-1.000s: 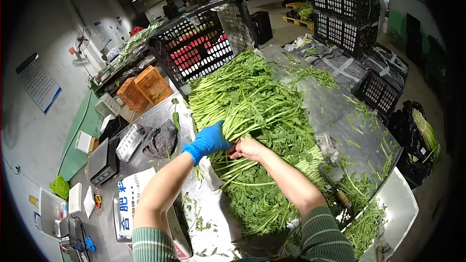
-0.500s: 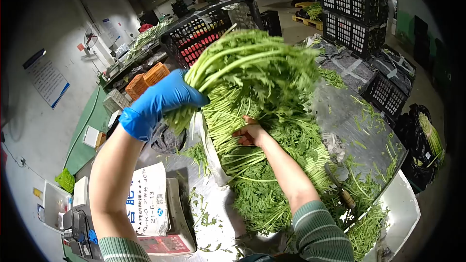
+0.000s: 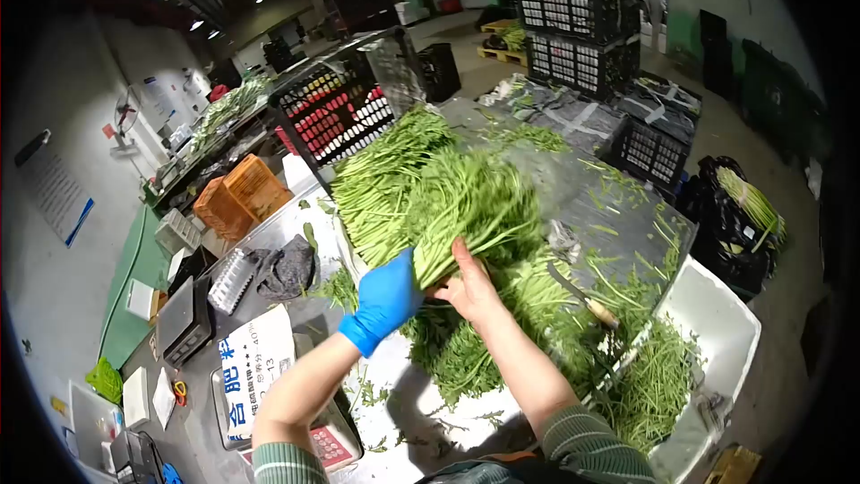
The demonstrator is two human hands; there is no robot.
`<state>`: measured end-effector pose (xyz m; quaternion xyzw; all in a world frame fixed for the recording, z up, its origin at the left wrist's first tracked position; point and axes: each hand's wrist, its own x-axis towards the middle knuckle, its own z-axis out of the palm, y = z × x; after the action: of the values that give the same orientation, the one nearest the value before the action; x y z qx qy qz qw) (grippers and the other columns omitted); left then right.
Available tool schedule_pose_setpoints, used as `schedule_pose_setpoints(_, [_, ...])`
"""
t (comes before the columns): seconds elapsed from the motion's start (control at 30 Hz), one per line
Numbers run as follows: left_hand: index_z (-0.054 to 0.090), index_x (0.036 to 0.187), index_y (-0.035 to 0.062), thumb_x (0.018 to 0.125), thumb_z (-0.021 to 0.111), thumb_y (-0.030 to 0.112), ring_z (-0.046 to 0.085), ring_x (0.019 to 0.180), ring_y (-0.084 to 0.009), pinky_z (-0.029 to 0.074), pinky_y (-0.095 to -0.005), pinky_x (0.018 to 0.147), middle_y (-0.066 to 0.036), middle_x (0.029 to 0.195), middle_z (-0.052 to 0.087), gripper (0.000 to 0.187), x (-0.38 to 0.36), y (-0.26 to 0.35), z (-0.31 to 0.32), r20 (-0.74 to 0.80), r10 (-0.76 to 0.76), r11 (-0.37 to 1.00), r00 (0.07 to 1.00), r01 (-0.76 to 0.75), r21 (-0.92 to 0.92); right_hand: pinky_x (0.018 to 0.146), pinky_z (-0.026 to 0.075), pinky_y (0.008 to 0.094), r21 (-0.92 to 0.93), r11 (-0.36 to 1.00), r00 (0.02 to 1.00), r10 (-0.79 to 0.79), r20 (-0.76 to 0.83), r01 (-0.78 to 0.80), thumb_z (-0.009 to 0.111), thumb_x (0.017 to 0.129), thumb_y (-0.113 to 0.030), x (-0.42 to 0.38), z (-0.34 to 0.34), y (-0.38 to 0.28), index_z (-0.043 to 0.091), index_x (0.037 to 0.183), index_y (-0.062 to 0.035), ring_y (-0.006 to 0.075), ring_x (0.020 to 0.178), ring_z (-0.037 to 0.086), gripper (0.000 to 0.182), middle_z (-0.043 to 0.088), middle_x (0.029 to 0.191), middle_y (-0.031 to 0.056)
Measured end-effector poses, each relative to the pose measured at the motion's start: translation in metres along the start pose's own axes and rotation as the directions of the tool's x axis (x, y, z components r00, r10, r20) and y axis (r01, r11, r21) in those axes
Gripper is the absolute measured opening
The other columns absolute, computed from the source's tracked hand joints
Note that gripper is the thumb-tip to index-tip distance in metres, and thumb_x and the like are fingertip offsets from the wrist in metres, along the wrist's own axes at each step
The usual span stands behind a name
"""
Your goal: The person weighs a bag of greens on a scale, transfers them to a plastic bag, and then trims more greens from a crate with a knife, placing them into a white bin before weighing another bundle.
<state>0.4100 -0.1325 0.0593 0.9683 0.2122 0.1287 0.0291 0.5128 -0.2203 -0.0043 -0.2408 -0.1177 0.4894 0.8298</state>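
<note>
My left hand (image 3: 389, 298), in a blue glove, is wrapped round the stem ends of a bunch of leafy greens (image 3: 475, 202). On the other side of the stems, my bare right hand (image 3: 468, 289) holds the same bunch, thumb up and fingers partly hidden beneath. The bunch's leaves point away from me and are slightly blurred. Behind and to its left lies a pile of greens (image 3: 376, 179) with long pale stems. More leafy greens (image 3: 475, 363) lie below my hands. A knife with a wooden handle (image 3: 602, 312) rests on greens to the right.
A white bin (image 3: 739, 341) of loose trimmings (image 3: 649, 376) stands at the right. Black crates (image 3: 582, 36) are stacked at the back, and another black crate (image 3: 336, 112) stands behind the pile. A printed sack (image 3: 255, 367) and a scale (image 3: 188, 323) are on the left. Scraps litter the metal table (image 3: 618, 233).
The bunch has come down from the raised left hand to the middle, in front of me. My right hand has left the pile and now grips the bunch too. The view has shifted.
</note>
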Motion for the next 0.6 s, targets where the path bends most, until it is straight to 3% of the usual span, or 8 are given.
schedule_pose_setpoints(0.1, [0.038, 0.121, -0.002, 0.065, 0.068, 0.03, 0.059, 0.059, -0.0272, 0.046, -0.0379, 0.052, -0.013, 0.073, 0.057, 0.071, -0.046, 0.013, 0.058, 0.045, 0.114, 0.972, 0.992, -0.121, 0.2, 0.076, 0.047, 0.0361, 0.062, 0.996, 0.949, -0.042, -0.313, 0.065, 0.067, 0.077, -0.027, -0.014, -0.046, 0.053, 0.051, 0.11, -0.0058, 0.0175, 0.093, 0.057, 0.042, 0.058, 0.103, 0.0057])
schedule_pose_setpoints(0.23, [0.025, 0.13, -0.0029, 0.059, 0.075, 0.04, 0.06, 0.084, -0.0295, 0.048, -0.0346, 0.069, -0.022, 0.101, 0.057, 0.097, -0.094, 0.034, 0.076, 0.347, -0.056, 0.917, 0.936, 0.186, -0.354, 0.076, 0.049, 0.0344, 0.042, 0.999, 0.978, 0.03, -0.205, -0.022, 0.06, 0.079, -0.014, -0.077, -0.075, 0.059, 0.051, 0.108, 0.0011, 0.0205, 0.087, 0.059, 0.033, 0.06, 0.098, 0.01])
schedule_pose_setpoints(0.27, [0.023, 0.131, -0.0038, 0.061, 0.076, 0.038, 0.059, 0.092, -0.027, 0.048, -0.0324, 0.075, -0.022, 0.108, 0.055, 0.097, -0.103, 0.037, 0.075, 0.381, -0.04, 0.797, 0.924, 0.259, -0.545, 0.076, 0.05, 0.035, 0.044, 0.997, 0.983, 0.077, -0.165, -0.071, 0.056, 0.08, -0.01, -0.091, -0.081, 0.056, 0.051, 0.106, 0.0032, 0.0214, 0.087, 0.059, 0.03, 0.06, 0.097, 0.011])
schedule_pose_setpoints(0.3, [0.019, 0.132, -0.0043, 0.063, 0.078, 0.029, 0.055, 0.099, -0.0203, 0.044, -0.0283, 0.083, -0.017, 0.112, 0.053, 0.097, -0.108, 0.033, 0.092, 0.463, 0.041, 0.417, 0.885, 0.406, -0.813, 0.075, 0.05, 0.0364, 0.053, 0.991, 0.967, 0.132, -0.216, -0.123, 0.049, 0.077, -0.005, -0.1, -0.091, 0.058, 0.051, 0.102, 0.0058, 0.0228, 0.086, 0.059, 0.028, 0.059, 0.095, 0.0128])
schedule_pose_setpoints(0.4, [0.017, 0.132, -0.0042, 0.066, 0.075, 0.02, 0.056, 0.094, -0.02, 0.046, -0.028, 0.079, -0.014, 0.111, 0.053, 0.092, -0.12, 0.044, 0.086, 0.628, 0.061, 0.12, 0.776, 0.619, -0.777, 0.075, 0.048, 0.0352, -0.068, 0.974, 0.946, 0.19, -0.261, -0.214, 0.047, 0.071, -0.005, -0.125, -0.115, 0.069, 0.054, 0.098, 0.0054, 0.0225, 0.083, 0.059, 0.029, 0.06, 0.091, 0.0128])
schedule_pose_setpoints(0.47, [0.019, 0.131, -0.0039, 0.067, 0.072, 0.018, 0.057, 0.09, -0.0204, 0.047, -0.0288, 0.076, -0.015, 0.107, 0.055, 0.086, -0.129, 0.049, 0.105, 0.502, 0.082, 0.417, 0.861, 0.428, -0.802, 0.078, 0.045, 0.0336, -0.011, 0.981, 0.951, 0.187, -0.247, -0.196, 0.048, 0.074, -0.007, -0.136, -0.101, 0.066, 0.055, 0.097, 0.0037, 0.0213, 0.085, 0.057, 0.027, 0.06, 0.093, 0.0116])
schedule_pose_setpoints(0.5, [0.02, 0.13, -0.0036, 0.067, 0.068, 0.024, 0.059, 0.085, -0.0266, 0.048, -0.033, 0.072, -0.021, 0.102, 0.056, 0.084, -0.133, 0.053, 0.111, 0.511, 0.025, 0.673, 0.859, 0.364, -0.644, 0.081, 0.043, 0.033, 0.104, 0.972, 0.961, 0.225, -0.161, -0.21, 0.055, 0.077, -0.014, -0.141, -0.09, 0.057, 0.056, 0.099, 0.0021, 0.0185, 0.089, 0.055, 0.027, 0.059, 0.097, 0.01])
schedule_pose_setpoints(0.6, [0.029, 0.122, -0.006, 0.067, 0.065, 0.035, 0.055, 0.077, -0.0379, 0.046, -0.0409, 0.068, -0.025, 0.094, 0.054, 0.077, -0.151, 0.078, 0.11, 0.291, 0.069, 0.835, 0.954, 0.105, -0.541, 0.083, 0.044, 0.0316, -0.396, 0.914, 0.942, -0.057, -0.33, -0.083, 0.066, 0.075, -0.023, -0.154, -0.058, 0.05, 0.053, 0.106, 0.0026, 0.0187, 0.089, 0.057, 0.042, 0.06, 0.1, 0.0106])
